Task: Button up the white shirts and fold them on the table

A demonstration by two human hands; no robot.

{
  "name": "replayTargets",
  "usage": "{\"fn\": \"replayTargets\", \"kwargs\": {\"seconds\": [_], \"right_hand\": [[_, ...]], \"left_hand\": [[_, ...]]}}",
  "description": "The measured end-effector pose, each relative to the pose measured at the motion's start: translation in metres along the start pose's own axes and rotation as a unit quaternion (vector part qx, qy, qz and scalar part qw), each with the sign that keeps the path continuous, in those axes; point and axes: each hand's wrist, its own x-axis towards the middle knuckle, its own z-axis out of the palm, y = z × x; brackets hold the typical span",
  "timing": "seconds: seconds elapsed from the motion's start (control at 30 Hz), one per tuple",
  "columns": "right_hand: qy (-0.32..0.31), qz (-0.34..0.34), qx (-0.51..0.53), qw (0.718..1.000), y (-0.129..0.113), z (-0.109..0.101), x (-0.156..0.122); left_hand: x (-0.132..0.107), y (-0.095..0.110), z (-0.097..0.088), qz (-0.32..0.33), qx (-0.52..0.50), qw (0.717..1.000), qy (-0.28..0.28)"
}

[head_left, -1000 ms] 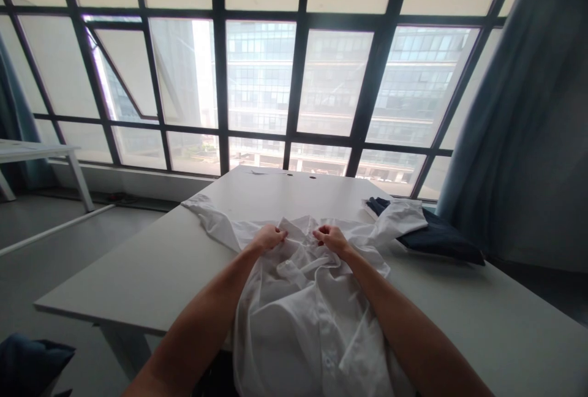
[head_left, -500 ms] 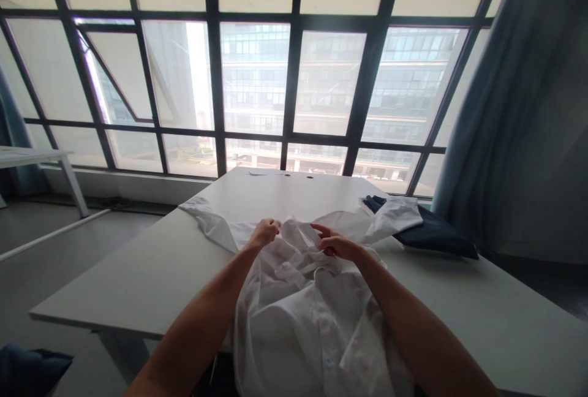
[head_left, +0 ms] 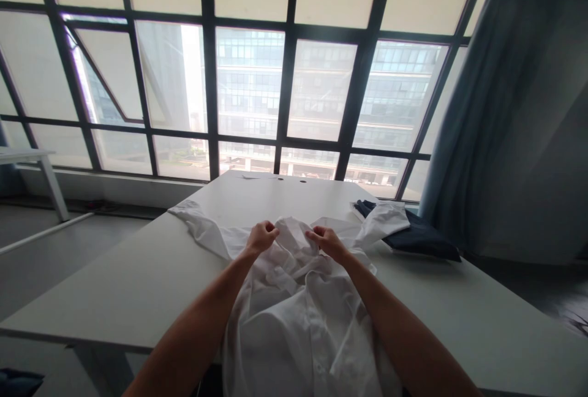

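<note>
A white button-up shirt (head_left: 280, 317) lies rumpled across the table, its lower part hanging over the near edge toward me. One sleeve stretches out to the left and the other to the right. My left hand (head_left: 263, 237) is closed, pinching the fabric at the left of the bunched upper part. Opposite it, my right hand (head_left: 327, 241) pinches the same raised part between thumb and fingers. A fold of cloth stands up between the two hands. The buttons run down the front, nearest to me.
The white table (head_left: 138, 280) reaches to the windows. A dark blue folded garment (head_left: 420, 238) lies at the right, partly under the right sleeve. Two dark holes mark the table's far end. A blue curtain (head_left: 478, 139) hangs at right; another white table (head_left: 27, 155) stands at left.
My right hand has moved in to the left and its fingers have closed on the fabric. My left hand keeps its hold. The whole view has shifted and tilted slightly.
</note>
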Motion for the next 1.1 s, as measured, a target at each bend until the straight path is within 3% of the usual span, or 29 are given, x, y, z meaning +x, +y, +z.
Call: {"fn": "replayTargets", "kwargs": {"seconds": [0.17, 0.37, 0.5, 0.63, 0.83, 1.0, 1.1], "right_hand": [[0.043, 0.025, -0.049, 0.998, 0.018, -0.017, 0.012], [0.242, -0.027, -0.132, 0.961, 0.021, -0.037, 0.023], [0.280, -0.066, -0.109, 0.951, 0.009, -0.042, 0.021], [0.208, -0.069, -0.059, 0.974, 0.000, -0.043, 0.014], [0.091, -0.031, -0.024, 0.995, -0.008, -0.039, 0.004], [-0.066, 0.040, -0.021, 0.997, -0.015, -0.041, -0.004], [-0.102, 0.039, -0.064, 0.992, -0.018, -0.040, -0.009]], "left_hand": [[0.001, 0.008, -0.017, -0.016, 0.003, 1.000, 0.024], [-0.001, 0.012, -0.031, -0.023, 0.069, 0.997, 0.014], [-0.003, 0.015, -0.036, 0.001, 0.080, 0.996, 0.043], [-0.003, 0.011, -0.032, 0.032, 0.042, 0.997, 0.047], [-0.001, 0.006, -0.018, 0.016, -0.006, 1.000, -0.012], [-0.002, 0.008, -0.022, -0.086, -0.070, 0.987, -0.116], [-0.004, 0.006, -0.027, -0.118, -0.083, 0.970, -0.194]]}}
